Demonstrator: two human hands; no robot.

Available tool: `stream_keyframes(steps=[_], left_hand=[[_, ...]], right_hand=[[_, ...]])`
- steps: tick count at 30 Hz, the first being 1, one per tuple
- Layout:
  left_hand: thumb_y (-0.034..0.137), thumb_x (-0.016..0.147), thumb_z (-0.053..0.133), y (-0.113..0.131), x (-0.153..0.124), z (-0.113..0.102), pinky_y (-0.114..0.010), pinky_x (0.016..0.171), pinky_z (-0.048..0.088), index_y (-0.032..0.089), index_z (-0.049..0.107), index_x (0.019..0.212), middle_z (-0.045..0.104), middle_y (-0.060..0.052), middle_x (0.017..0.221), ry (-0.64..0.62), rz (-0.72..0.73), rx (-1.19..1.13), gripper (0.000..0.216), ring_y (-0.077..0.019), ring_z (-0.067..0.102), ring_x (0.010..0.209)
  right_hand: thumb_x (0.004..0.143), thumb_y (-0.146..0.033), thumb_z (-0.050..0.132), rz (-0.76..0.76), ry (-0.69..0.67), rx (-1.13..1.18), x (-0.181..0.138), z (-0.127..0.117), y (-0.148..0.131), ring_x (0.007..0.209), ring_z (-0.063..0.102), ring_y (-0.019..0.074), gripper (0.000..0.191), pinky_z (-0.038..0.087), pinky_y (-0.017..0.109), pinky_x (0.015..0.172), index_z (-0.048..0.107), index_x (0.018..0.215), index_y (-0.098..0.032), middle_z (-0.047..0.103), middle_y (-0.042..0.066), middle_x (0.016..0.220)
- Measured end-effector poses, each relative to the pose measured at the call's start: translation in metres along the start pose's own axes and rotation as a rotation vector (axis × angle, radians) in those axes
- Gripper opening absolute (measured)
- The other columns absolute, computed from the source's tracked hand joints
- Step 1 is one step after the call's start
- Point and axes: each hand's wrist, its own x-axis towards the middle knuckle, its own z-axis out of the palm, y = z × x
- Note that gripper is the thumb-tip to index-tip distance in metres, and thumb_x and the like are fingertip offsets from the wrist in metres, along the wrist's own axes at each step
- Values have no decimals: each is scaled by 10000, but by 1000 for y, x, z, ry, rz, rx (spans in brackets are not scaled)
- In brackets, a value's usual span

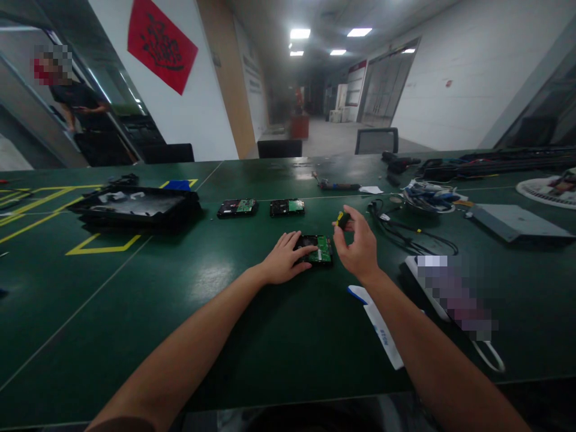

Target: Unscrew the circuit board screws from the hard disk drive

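Observation:
My left hand lies over the left part of a hard drive, fingers spread and touching it. The drive rests flat, its green circuit board facing up. Just right of it, my right hand is raised with the fingertips pinched on a small black-and-yellow screwdriver-like tool; its tip cannot be made out. Beyond my left hand, two more hard drives lie side by side, one on the left and one nearer the middle, both with green boards upward.
A black open tray sits left among yellow tape markings. Right are black cables, a bundle of wires, a grey metal box and a phone-like object. A white-and-blue strip lies under my right forearm. A person stands far left.

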Motion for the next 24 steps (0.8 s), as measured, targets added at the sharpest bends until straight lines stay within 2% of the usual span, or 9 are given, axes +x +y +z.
stream_keyframes(steps=[7,13,20,24], left_hand=[[496,1005,572,0,0,0,-646,1227,199,388,455,1527,185,-82,1700,0,-3,-6,546,-392,194,1548],[501,1003,573,0,0,0,-646,1225,201,379,461,1524,192,-91,1697,-3,0,-7,547,-391,193,1550],[492,1003,577,0,0,0,-647,1226,195,389,460,1523,183,-72,1704,-5,-5,-18,543,-391,186,1551],[494,999,583,0,0,-1,-641,1228,195,385,459,1525,186,-76,1701,-4,-6,-10,551,-390,194,1548]], right_hand=[[929,-301,645,-7,3,-42,0,-2,-1,872,669,223,518,634,447,807,505,1424,-245,620,121,1215],[974,-254,543,25,-10,47,-1,1,1,1038,707,250,515,617,475,929,438,1479,-250,627,134,1333],[942,-309,618,4,9,-47,0,-2,0,917,674,249,514,638,483,813,498,1440,-270,632,119,1219],[970,-269,552,11,3,5,0,-1,0,1013,685,256,509,624,480,888,457,1470,-261,634,130,1284]])
